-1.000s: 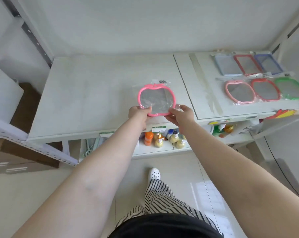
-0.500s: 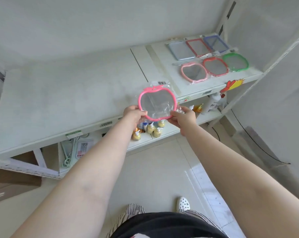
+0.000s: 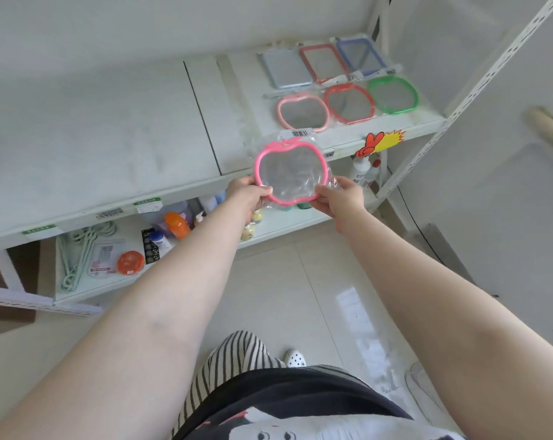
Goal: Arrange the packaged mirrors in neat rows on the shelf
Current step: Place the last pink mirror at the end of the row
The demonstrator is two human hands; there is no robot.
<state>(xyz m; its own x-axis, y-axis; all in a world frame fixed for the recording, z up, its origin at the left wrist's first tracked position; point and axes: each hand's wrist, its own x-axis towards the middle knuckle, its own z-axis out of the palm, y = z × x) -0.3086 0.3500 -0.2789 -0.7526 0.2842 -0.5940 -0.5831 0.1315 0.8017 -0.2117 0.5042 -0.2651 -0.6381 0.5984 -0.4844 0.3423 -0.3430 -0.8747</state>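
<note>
You are pinching the bright pink apple-shaped mirror in its clear crinkly plastic bag (image 3: 290, 173) between both hands, out in front of the white shelf board (image 3: 110, 128) and above its front edge. Your left hand (image 3: 246, 193) is curling round the lower left rim, thumb lying on the front face. Just right of those fingers the glass is catching glare under loose wrap. Your right hand (image 3: 342, 195) is gripping the lower right rim and bunched plastic.

Judging by looks, it is light and stiff but breakable, and the film is likely slippery, so you are wise holding the frame itself. Beyond your right fingers, six packaged mirrors (image 3: 338, 87) are lying in two rows of three, with bare board left of the pale pink one.
</note>
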